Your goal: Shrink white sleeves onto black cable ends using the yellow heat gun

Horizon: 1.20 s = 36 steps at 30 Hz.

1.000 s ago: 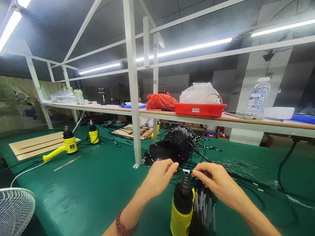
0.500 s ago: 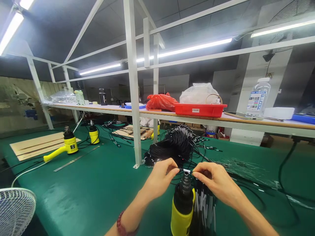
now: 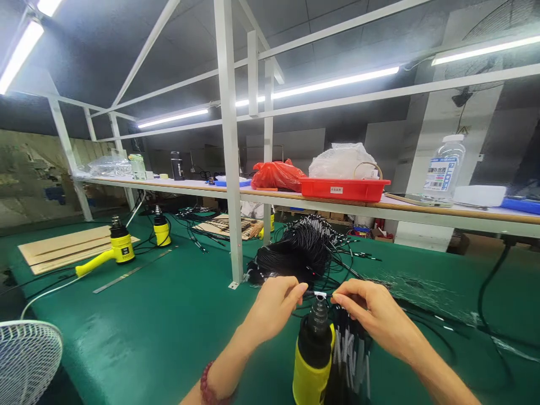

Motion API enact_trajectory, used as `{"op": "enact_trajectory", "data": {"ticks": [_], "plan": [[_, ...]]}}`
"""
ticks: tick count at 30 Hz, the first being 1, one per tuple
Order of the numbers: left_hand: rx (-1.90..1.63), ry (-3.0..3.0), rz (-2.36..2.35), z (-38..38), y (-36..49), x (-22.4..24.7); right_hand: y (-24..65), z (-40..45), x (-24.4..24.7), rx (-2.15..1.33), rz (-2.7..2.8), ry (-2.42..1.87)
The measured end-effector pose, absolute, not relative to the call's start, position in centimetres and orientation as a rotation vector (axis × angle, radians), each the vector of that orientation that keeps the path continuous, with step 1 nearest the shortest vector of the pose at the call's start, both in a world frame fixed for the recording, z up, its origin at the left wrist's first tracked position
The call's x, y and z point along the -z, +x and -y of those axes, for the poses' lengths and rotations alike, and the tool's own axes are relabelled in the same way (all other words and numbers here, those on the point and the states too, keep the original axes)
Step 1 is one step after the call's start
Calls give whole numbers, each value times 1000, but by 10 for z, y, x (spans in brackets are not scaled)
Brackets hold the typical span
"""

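Observation:
A black cable with a white sleeve point(image 3: 320, 294) is stretched level between my two hands. My left hand point(image 3: 276, 306) pinches its left side between thumb and fingers. On the other side my right hand point(image 3: 367, 304) pinches the cable just right of the sleeve. Directly beneath the sleeve is the nozzle of an upright yellow and black heat gun point(image 3: 313, 354); whether they touch I cannot tell. A bundle of cables with grey sleeved ends point(image 3: 351, 354) lies to the right of the gun, below my right hand. Behind my hands is a big heap of black cables point(image 3: 295, 247).
Two more yellow heat guns point(image 3: 121, 247) point(image 3: 161, 228) stand at the left of the green table point(image 3: 169, 332), near cardboard sheets point(image 3: 63, 247). A white post point(image 3: 230, 169) carries a shelf with a red tray point(image 3: 346, 190) and a bottle point(image 3: 442, 169). A fan point(image 3: 29, 360) is at lower left.
My right hand has shifted very slightly to the right. The white sleeve stays above the nozzle, and both hands keep their pinch on the cable.

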<state>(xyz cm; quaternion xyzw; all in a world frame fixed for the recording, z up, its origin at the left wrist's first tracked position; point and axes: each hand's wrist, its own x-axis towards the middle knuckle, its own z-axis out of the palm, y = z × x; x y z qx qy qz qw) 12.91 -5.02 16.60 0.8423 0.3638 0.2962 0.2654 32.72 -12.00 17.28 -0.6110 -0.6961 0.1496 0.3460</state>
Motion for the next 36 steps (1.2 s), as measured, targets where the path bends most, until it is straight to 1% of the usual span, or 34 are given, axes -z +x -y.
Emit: {"op": "enact_trajectory", "data": {"ticks": [7, 13, 19, 29, 36], "plan": [[-925, 2187, -934, 51, 130, -165, 329, 115, -164, -409, 1755, -1533], [-764, 2230, -943, 49, 130, -163, 327, 118, -165, -399, 1772, -1552], [-840, 2221, -918, 49, 132, -163, 327, 122, -169, -372, 1869, -1607], [-986, 2153, -903, 50, 133, -160, 327, 113, -161, -388, 1725, -1511], [-986, 2193, -894, 51, 131, -162, 323, 112, -164, -337, 1737, -1545]]}}
